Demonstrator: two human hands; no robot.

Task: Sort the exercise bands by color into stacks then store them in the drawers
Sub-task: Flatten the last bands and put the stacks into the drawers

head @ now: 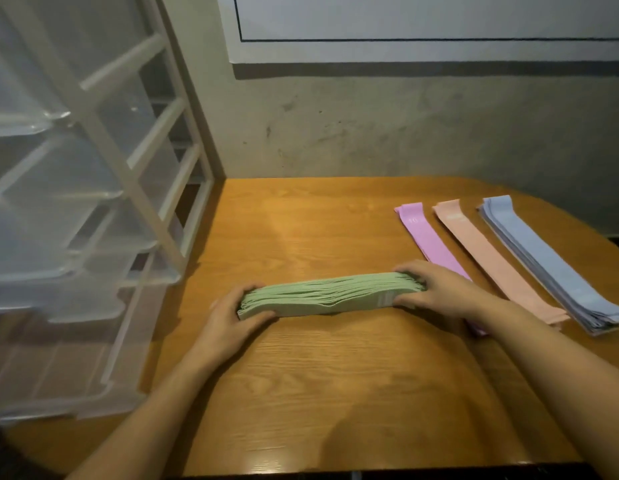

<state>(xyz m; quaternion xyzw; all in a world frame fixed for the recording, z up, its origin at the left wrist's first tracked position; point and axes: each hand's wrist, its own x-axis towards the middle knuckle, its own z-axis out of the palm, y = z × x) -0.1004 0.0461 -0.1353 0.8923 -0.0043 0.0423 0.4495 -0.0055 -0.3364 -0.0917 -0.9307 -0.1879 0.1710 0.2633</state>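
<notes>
— So where's the stack of flat green exercise bands (330,295)?
— On the wooden table (335,375), left hand (228,318) and right hand (436,291) fingers clamped on its ends.
— Nearby?
— Purple stack (427,239), peach stack (491,258), blue stack (550,265) rightward; translucent plastic drawer unit (76,216) leftward.

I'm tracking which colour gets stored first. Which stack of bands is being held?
The green stack, gripped at its ends by the left hand and right hand; the other stacks lie untouched alongside.

The band stack (330,296) is pale green, the others purple (427,237), peach (488,254) and light blue (543,258) (faint white print), on an orange-brown wood-grain tabletop (335,375) beside translucent white-framed drawers (76,220).
</notes>
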